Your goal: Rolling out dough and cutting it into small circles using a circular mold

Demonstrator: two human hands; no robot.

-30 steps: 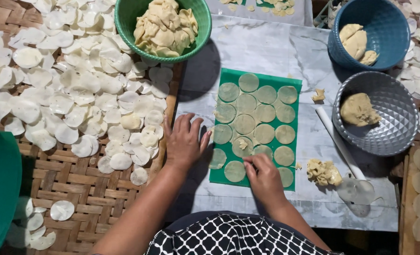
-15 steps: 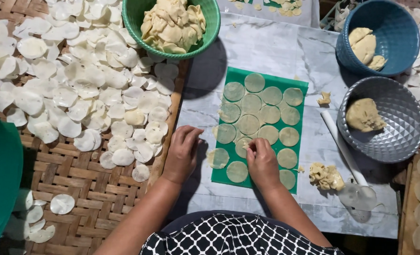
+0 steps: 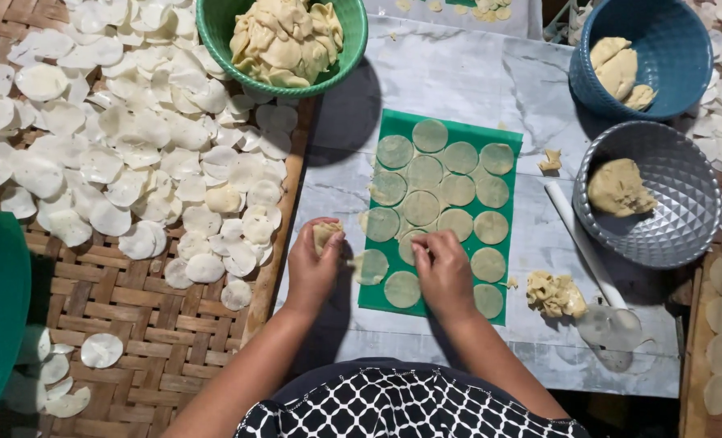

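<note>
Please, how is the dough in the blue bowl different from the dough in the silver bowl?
The blue bowl holds several smooth, pale pieces; the silver bowl holds one rough, darker lump. The blue bowl's pieces lean on its wall; the silver bowl's lump sits on the bottom. Neither hand touches them.

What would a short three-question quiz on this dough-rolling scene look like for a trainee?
1. True or false: the left hand holds a piece of dough.
2. The flat dough rounds under the right hand lie on which? A) green mat B) woven mat C) silver bowl
3. What colour is the bowl heaped with dough scraps at the top?

Key: 1 true; 2 A; 3 green.
</note>
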